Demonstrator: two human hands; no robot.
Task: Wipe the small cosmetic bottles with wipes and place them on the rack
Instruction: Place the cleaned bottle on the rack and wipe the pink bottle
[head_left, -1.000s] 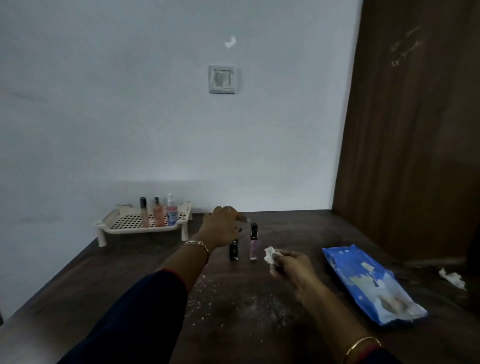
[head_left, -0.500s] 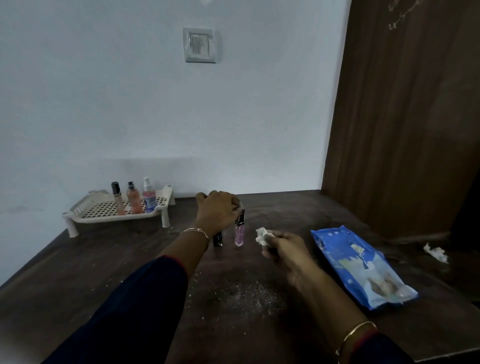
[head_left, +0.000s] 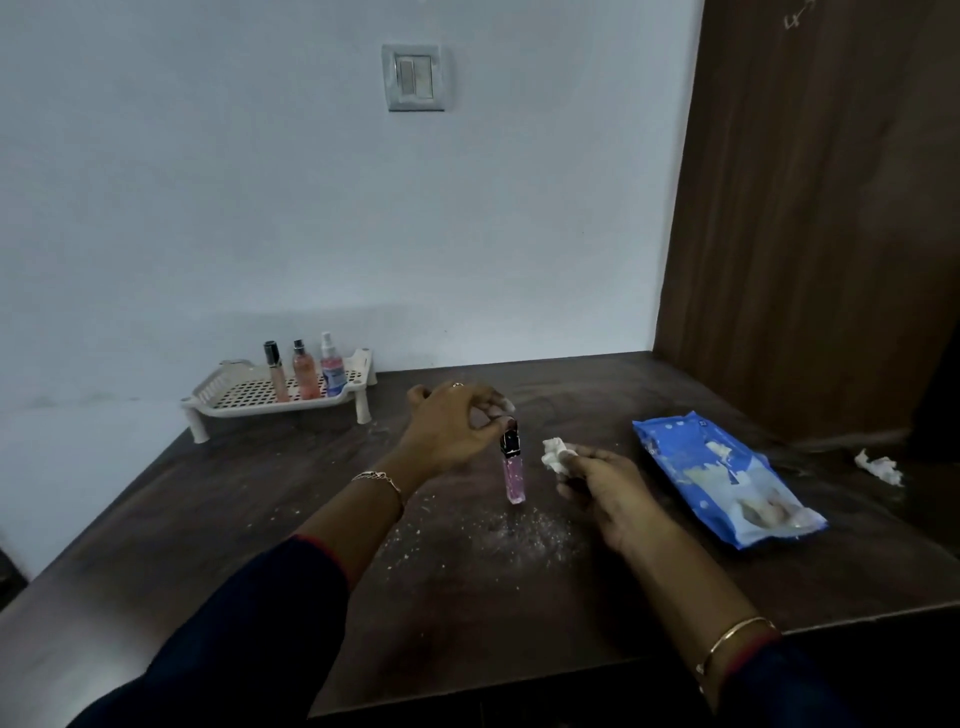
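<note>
1. A scatter of white crumbs (head_left: 519, 530) is seen on the table (head_left: 249, 525), between its near edge and the work.
2. A crumpled wipe (head_left: 556, 454) is pinched in the curled fingers of the right hand (head_left: 602, 488). It is held just beside the bottle and apart from it.
3. The pink bottle (head_left: 514, 473) is found upright near the middle of the table. Its black cap is pinched from above by the fingertips of the left hand (head_left: 452, 426). Whether its base rests on the table cannot be told.
4. The step in hand is judged to be the wiping of this bottle. It is best done with the cap gripped firmly, the wipe wrapped round the body, and the bottle turned so that every side is covered. Light pressure is advised, since so slim a bottle is easily tipped.
5. A blue pack of wipes (head_left: 727, 478) is laid toward the right edge, with a loose wipe (head_left: 878, 465) beyond it.
6. The rack (head_left: 234, 402) is set at the far left corner. Three bottles (head_left: 305, 374) are stood on it, and room is left beside them.
</note>
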